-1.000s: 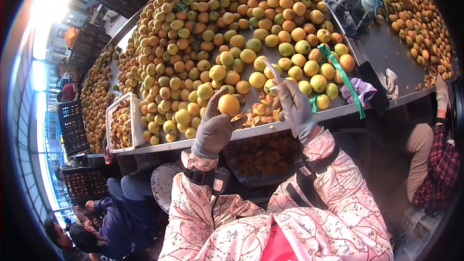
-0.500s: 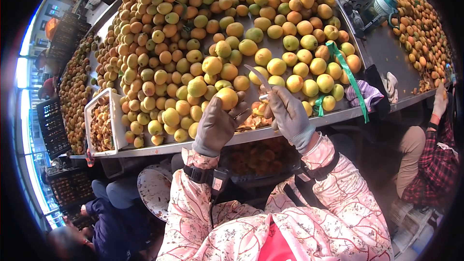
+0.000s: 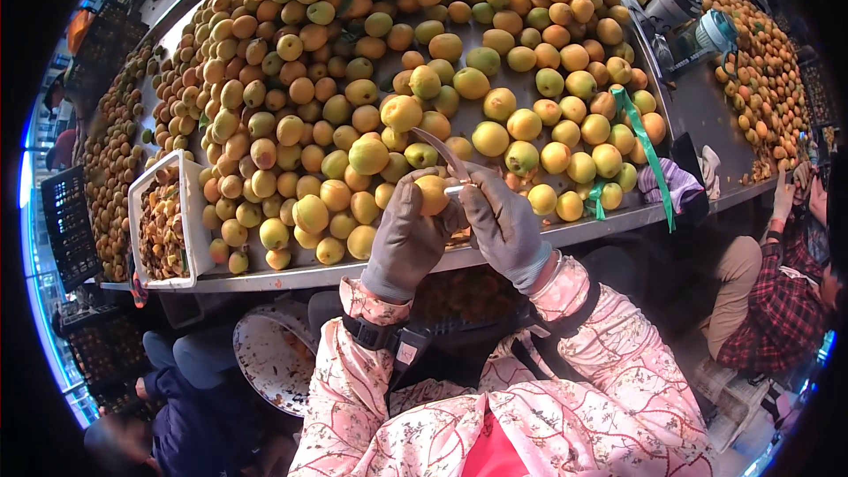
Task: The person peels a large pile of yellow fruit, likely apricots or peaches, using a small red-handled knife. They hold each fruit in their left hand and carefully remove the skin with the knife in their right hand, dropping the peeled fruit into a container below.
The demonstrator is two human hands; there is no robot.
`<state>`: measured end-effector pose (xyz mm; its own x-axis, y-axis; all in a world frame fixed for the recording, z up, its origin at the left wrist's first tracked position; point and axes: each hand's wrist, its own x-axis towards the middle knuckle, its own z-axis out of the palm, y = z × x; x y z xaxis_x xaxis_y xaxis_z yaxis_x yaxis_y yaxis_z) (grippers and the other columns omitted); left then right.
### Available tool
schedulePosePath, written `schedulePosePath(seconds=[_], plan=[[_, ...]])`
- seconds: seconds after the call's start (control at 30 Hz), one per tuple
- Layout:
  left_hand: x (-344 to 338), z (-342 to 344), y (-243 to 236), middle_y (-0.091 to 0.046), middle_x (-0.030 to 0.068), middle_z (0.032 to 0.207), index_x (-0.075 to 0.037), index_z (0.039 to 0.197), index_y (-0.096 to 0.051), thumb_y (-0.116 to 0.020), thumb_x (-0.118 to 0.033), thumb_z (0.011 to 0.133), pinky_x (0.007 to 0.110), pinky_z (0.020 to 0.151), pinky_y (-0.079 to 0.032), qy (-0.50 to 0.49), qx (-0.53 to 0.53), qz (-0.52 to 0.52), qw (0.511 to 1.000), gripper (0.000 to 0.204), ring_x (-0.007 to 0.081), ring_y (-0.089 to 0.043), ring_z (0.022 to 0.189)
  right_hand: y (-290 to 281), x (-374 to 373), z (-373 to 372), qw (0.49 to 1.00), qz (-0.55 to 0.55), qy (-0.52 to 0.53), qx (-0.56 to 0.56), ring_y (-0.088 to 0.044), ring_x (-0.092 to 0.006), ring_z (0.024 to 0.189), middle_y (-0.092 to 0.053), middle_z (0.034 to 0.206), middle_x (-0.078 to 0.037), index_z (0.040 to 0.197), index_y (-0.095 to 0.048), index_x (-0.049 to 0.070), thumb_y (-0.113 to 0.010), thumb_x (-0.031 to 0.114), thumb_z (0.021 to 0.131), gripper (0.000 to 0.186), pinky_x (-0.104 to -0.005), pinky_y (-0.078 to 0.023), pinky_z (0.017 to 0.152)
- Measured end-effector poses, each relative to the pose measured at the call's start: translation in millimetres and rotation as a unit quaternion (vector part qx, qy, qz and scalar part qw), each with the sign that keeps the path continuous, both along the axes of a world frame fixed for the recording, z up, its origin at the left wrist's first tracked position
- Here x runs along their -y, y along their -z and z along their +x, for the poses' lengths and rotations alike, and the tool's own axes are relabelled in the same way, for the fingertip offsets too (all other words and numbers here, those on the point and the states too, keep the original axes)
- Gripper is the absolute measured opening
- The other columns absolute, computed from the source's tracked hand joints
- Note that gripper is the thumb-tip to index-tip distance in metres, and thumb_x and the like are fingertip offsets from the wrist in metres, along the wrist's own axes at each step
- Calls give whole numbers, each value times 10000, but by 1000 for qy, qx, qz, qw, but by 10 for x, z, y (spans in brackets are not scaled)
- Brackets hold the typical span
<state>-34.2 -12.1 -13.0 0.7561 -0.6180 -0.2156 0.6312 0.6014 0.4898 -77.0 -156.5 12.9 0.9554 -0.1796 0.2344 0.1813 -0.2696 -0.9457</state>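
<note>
In a grey glove, my left hand [image 3: 405, 243] grips an apricot [image 3: 431, 195], its fingers wrapped around the yellow-orange fruit. My right hand [image 3: 505, 223], gloved too, is closed on a small curved knife [image 3: 446, 155] with a pale handle. The blade points up and to the left, just past the held fruit. Both hands are close together above the front edge of the metal table [image 3: 455, 258]. A heap of loose yellow, orange and greenish apricots [image 3: 291, 129] spreads beyond them.
At the left, a white bin [image 3: 192, 221] holds cut fruit pieces. A green strap [image 3: 647, 152] and a striped purple cloth [image 3: 671, 181] lie at the right. Farther right are drinking bottles [image 3: 702, 35]. A stained round basin [image 3: 265, 362] sits below the table; other people sit on both sides.
My right hand has moved left and in toward my left hand, bringing the knife against or beside the held apricot. My left hand has shifted slightly right.
</note>
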Motion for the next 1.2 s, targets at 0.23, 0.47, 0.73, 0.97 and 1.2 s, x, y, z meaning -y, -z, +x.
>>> schedulePosePath(seconds=[0.23,0.47,0.73,0.97,1.2], plan=[[-87,-11,45,-545,91,1193,-76,1292,-412,-428,-419,977,400,938,-459,8,23,7,1000,465,236,-557,1099,23,-50,-9,998,41,-16,-39,-646,-220,738,-635,840,-125,1164,-529,7,-453,280,990,333,-304,-495,643],[-103,14,12,-607,84,934,-95,1243,-464,-358,-602,933,299,673,-450,-2,-35,34,999,603,177,-558,777,-59,15,-30,953,247,-25,-172,-464,-20,502,-561,685,-12,1175,-505,35,-433,342,995,363,-183,-373,445],[54,-53,-50,-536,43,610,-94,920,-548,-250,-674,917,248,421,-348,9,-28,198,980,652,125,-462,478,-153,-20,-49,989,79,-46,-115,-554,-90,588,-565,690,-46,1189,-515,28,-435,322,995,361,-258,-453,527],[59,-100,8,-491,19,555,-61,939,-553,-241,-632,941,225,391,-318,-12,98,301,949,651,100,-428,429,40,-50,-16,998,-60,6,2,-647,-337,744,-645,881,-194,1201,-525,20,-516,279,954,358,-376,-510,619],[154,-118,-17,-544,25,721,-49,1028,-533,-356,-509,971,235,487,-394,-143,283,390,865,497,99,-486,544,122,-134,-34,986,-152,69,26,-642,-355,703,-648,815,-178,1210,-517,31,-540,235,940,340,-403,-507,587]])
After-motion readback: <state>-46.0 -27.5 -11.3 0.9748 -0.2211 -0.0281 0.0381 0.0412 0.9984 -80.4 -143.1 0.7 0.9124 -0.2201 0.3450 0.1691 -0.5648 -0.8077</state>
